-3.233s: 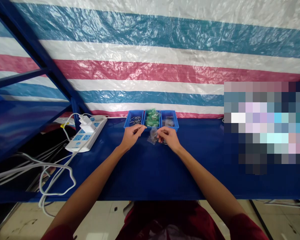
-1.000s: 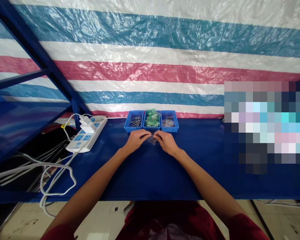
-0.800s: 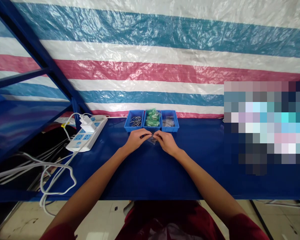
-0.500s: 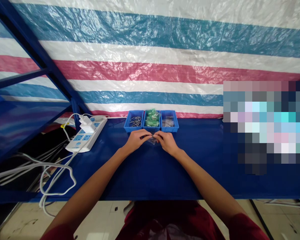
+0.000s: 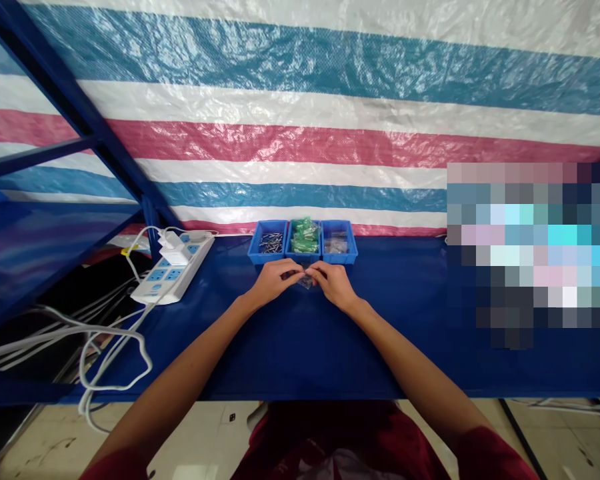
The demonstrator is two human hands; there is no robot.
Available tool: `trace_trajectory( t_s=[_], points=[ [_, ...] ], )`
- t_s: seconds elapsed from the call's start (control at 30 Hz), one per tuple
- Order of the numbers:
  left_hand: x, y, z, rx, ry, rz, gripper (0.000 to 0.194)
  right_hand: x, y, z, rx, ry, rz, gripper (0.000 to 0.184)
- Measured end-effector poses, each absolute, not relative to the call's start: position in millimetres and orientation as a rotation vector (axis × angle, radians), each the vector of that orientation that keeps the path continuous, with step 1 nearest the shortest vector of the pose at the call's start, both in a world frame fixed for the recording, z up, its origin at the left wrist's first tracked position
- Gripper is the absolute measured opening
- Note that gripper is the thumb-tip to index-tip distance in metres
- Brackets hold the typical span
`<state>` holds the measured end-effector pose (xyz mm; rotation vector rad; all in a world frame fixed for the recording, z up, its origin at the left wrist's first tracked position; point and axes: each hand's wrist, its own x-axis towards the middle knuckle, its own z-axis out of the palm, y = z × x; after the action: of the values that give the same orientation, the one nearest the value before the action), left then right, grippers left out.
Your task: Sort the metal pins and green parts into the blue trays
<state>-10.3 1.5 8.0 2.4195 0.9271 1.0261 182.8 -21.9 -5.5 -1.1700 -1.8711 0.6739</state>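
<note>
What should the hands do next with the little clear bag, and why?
Maybe press along the upper edge of the clear bag, because the left hand and right hand both seem to pinch it there; whether it is sealed is too small to tell.

Wide bands of white, teal blue and crimson pink stripe the tarpaulin (image 5: 300, 110) across the upper half. The metal frame (image 5: 106, 147) at upper left is deep blue, the tabletop (image 5: 300, 347) navy. At the centre, the left bin (image 5: 266, 259), middle bin (image 5: 304, 258) and right bin (image 5: 340, 259) are all bright blue, showing silvery and dark metal pieces (image 5: 271, 244), green packets (image 5: 305, 238) and greyish clear bags (image 5: 337, 244) respectively. Just below, the plastic pouch (image 5: 307, 283) is transparent. At left, the white power strip (image 5: 181, 280) has pale-blue socket panels. The shirt (image 5: 330, 430) at bottom centre is dark red.
</note>
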Motion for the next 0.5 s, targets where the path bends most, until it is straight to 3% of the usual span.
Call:
trace_trajectory(
  t_s=[0.5],
  points=[
    [-11.0,2.6,13.9,2.012,0.975,1.06,0.026,181.6,-21.4,-4.8,-1.054,-1.667,0.556,0.021]
  ],
)
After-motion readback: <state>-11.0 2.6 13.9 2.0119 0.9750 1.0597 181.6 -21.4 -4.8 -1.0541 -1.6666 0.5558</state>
